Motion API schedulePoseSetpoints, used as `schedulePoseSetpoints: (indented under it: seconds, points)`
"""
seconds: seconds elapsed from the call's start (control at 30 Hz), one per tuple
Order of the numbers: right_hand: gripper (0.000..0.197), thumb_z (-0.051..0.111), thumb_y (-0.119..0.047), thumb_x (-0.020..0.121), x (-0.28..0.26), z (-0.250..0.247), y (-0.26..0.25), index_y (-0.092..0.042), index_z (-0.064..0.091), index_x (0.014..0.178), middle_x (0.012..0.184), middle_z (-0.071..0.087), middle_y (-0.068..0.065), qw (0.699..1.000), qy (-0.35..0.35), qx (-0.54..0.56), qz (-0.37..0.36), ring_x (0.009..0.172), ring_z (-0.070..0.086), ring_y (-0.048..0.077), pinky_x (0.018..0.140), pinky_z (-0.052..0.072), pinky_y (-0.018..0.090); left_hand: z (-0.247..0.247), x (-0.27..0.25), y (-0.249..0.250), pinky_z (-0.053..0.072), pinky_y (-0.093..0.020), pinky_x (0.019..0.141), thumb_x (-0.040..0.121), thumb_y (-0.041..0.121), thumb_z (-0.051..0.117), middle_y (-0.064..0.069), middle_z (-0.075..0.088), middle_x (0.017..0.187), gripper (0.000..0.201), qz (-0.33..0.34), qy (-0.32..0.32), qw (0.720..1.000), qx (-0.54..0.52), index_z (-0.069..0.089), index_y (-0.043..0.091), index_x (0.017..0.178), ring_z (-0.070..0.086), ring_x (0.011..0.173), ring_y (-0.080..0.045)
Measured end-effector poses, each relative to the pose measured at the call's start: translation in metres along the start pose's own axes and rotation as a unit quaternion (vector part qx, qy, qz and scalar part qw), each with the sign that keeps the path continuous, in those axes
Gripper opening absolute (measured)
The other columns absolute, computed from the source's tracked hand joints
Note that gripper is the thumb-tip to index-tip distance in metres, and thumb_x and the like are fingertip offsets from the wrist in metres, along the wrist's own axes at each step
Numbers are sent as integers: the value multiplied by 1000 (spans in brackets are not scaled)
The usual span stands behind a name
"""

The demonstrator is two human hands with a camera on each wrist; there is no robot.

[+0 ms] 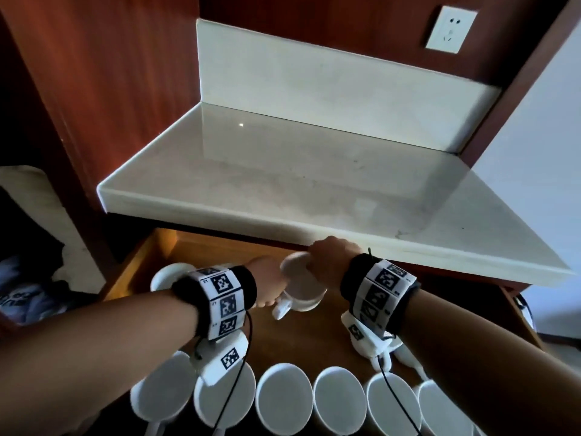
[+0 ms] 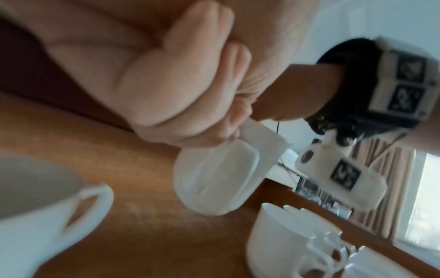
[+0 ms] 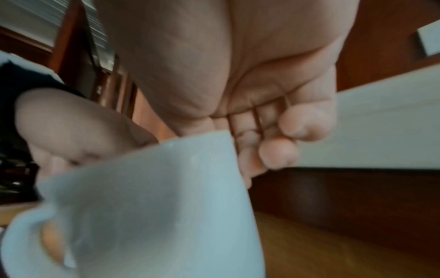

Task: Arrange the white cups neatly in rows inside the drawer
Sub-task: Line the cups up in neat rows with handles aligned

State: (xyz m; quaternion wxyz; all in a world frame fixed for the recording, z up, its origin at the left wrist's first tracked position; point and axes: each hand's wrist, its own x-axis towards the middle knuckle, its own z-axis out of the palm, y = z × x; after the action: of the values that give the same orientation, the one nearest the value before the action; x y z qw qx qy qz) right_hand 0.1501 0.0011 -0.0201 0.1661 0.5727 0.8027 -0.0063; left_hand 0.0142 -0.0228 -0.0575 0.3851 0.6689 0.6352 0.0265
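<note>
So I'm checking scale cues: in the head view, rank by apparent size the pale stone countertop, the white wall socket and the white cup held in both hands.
1. Pale stone countertop
2. White cup held by both hands
3. White wall socket, farther away, so true size unsure

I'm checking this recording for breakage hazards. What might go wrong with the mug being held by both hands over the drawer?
Both hands share one white ceramic mug: the right hand at its rim, the left hand at the handle. A slipping grip could drop it onto the wooden drawer floor. Swinging it down could also knock the row of white cups nearest the person.
</note>
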Motion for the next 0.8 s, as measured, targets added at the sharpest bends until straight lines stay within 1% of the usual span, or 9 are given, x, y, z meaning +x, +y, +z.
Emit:
schedulePoseSetpoints:
  seconds: [0.07,0.13,0.2,0.27,0.3,0.4,0.47,0.57,0.8]
  points:
    - [29,51,-26,92,3,11,10,-9,63,112,112,68,11,999,-32,-5,12,102,66,28,71,48,30,7,-1,7,29,-16,33,102,26,35,4,46,40,47,-3,-51,997,-51,48,11,60,37,26,-5]
    - [30,49,-25,95,7,24,19,-9,61,117,117,66,11,998,-59,-30,3,109,64,28,81,50,32,10,-1,9,34,-20,39,103,37,35,3,47,37,54,24,-45,998,-22,50,10,58,39,27,-8]
    - [31,47,-23,97,12,39,27,-9,60,122,123,63,11,995,-85,-52,-4,115,60,28,89,49,34,3,-1,5,41,-27,54,100,51,34,-6,54,49,60,50,-6,996,69,56,11,62,51,44,-17]
    - [33,48,-23,97,15,52,33,-11,59,125,127,62,8,992,-105,-68,-4,119,58,27,94,51,37,-10,1,-5,39,-29,63,99,51,38,-16,59,68,57,53,40,983,170,65,6,77,62,71,-28]
    - [34,50,-26,96,16,57,35,-12,59,126,129,60,7,990,-114,-78,-6,120,57,27,95,51,38,-17,3,-14,39,-29,65,99,48,40,-12,58,70,52,49,58,976,206,64,7,80,63,80,-29]
    - [36,50,-31,96,19,68,37,-15,58,128,133,58,4,984,-146,-102,-13,122,56,25,96,50,39,-32,9,-40,45,-31,70,96,41,45,-5,57,79,37,12,81,960,269,56,13,75,58,79,-25]
    - [36,48,-32,97,20,72,36,-18,57,129,134,58,3,980,-157,-119,-20,124,54,24,98,47,39,-37,15,-55,47,-32,75,94,35,48,-8,60,103,26,-14,77,952,295,59,12,95,60,95,-26]
    - [35,47,-33,97,21,76,36,-21,58,128,134,58,3,979,-148,-134,-33,125,53,24,101,42,40,-37,24,-71,48,-37,89,93,31,53,-8,51,123,33,-40,78,944,318,53,10,119,54,115,-28]
    - [37,44,-35,98,18,80,38,-21,55,131,136,54,3,976,-168,-135,-43,128,50,24,97,42,40,-34,36,-80,48,-29,71,94,31,56,-10,65,114,32,-67,38,935,346,60,9,117,64,101,-26]
